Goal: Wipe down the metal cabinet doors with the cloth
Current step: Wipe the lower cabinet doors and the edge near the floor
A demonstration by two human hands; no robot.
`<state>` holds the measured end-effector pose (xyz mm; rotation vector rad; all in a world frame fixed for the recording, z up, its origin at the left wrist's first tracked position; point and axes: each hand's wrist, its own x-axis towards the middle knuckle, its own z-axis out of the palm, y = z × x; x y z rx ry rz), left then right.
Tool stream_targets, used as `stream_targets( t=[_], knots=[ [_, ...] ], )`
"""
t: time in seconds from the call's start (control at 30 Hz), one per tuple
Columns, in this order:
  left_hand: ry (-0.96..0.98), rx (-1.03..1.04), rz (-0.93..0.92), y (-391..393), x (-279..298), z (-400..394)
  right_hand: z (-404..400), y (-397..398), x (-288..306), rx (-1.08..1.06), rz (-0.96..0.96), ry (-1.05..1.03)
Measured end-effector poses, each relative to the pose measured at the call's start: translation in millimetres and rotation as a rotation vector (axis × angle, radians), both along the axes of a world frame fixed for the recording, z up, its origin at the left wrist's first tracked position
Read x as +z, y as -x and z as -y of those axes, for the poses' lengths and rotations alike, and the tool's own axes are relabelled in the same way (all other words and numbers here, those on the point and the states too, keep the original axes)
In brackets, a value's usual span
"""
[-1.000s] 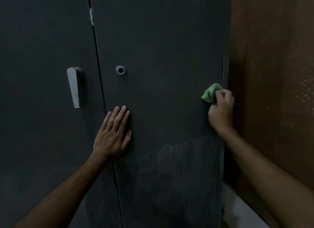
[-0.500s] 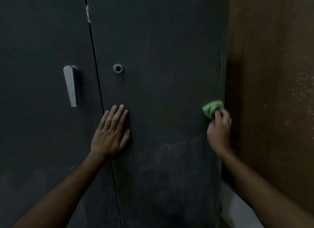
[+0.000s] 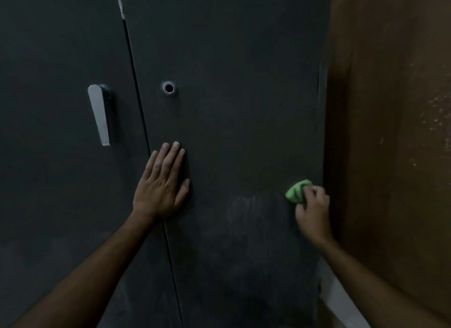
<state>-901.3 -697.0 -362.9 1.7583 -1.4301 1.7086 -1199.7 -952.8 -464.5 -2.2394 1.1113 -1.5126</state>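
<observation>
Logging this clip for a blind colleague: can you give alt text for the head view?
A right hand presses a bunched green cloth to the right cabinet door near its right edge. The left hand lies flat by the door seam, below a keyhole; a metal handle is on the left door.

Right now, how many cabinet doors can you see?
2. The left door carries the silver handle; the right door has the left hand flat on it. Others may lie outside the frame.

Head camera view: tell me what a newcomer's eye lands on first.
The bright green cloth, gripped by the right hand against the right door's outer edge, stands out in the dim scene. Next comes the left hand pressed flat near the seam, then the silver handle on the left door.
</observation>
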Motion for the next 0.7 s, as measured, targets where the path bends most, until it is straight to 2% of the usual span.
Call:
stream_targets(
  t=[0.07,0.17,0.27,0.33,0.37,0.47,0.57,0.63,0.7],
  knots=[
    [0.003,0.004,0.001,-2,-1,1,28,9,33,-0.111,0.101,-0.124],
    [0.0,-0.004,0.003,-4,-2,1,24,-5,67,-0.127,0.192,-0.001],
    [0.009,-0.01,0.007,-3,-1,1,-16,-22,11,-0.006,0.012,0.119],
    [0.009,-0.007,0.008,-2,0,1,-24,-10,-32,0.04,-0.086,0.043],
    [0.009,-0.006,0.011,-1,-1,0,-15,-1,-34,0.026,-0.076,-0.007],
    [0.008,-0.003,0.009,-2,-1,1,20,9,8,-0.133,0.089,-0.105],
    [0.007,0.01,0.008,-2,-2,1,3,-19,42,-0.121,0.182,0.065],
    [0.01,0.012,0.016,-1,-2,0,-27,-39,11,0.012,0.043,0.184],
    [0.013,0.011,0.019,-1,-1,0,-46,-33,-35,0.148,-0.16,0.189]
  ],
)
